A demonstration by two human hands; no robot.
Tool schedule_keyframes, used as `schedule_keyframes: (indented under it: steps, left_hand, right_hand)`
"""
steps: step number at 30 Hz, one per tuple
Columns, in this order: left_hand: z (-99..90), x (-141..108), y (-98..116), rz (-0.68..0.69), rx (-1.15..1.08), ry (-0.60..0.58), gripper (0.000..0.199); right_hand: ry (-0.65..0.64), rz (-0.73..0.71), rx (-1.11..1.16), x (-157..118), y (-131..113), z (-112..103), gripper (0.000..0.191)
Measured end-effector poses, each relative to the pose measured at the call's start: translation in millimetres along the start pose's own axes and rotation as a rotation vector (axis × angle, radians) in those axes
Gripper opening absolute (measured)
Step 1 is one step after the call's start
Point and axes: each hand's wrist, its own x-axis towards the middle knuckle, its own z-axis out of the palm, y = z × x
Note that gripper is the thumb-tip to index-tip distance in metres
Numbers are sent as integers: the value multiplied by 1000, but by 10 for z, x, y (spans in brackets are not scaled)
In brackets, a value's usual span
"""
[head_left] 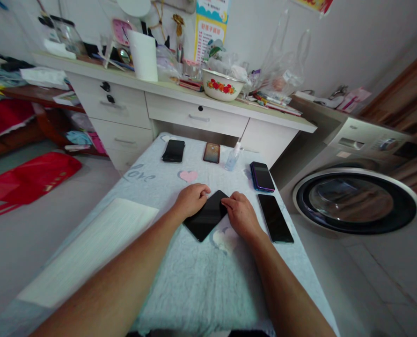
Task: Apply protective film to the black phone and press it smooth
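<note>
A black smartphone [207, 219] lies slantwise on the cloth-covered table, dark glass side up. My left hand [193, 200] grips its upper left edge with curled fingers, the thumb near the glass. On the opposite side, my right hand [241, 213] pinches the right edge near the upper corner, fingertips over the glass. The undersides of both grips are hidden. To the right of my right hand rests another black smartphone [275, 218], and beyond it a stack of phones [262, 176] with blue-purple edges.
Farther back are dark phones [173, 151], a brown phone [211, 152] and a clear spray bottle [233, 157]. A white sheet [92, 250] lies left. Behind the table stands a white desk [197, 110] with a floral bowl [223, 85]; a washing machine [355, 199] is at right.
</note>
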Motion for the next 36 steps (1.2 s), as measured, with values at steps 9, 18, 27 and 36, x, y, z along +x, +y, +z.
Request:
schedule_keyframes:
  steps: [9,18,27,36]
  left_hand:
    - [24,-4,-38,17,4,8,22]
    - [21,2,-32,11,21,9,21]
    - [51,7,-80,36,15,15,21]
    - [3,-1,-17,17,18,2,21]
  right_hand:
    - [-18,97,-22,-41,86,-126,25]
    - [-50,93,-16,-52,94,-157,23]
    - [-64,106,25,-55,49,-171,21]
    - [-74,123,25,-51,32,-181,20]
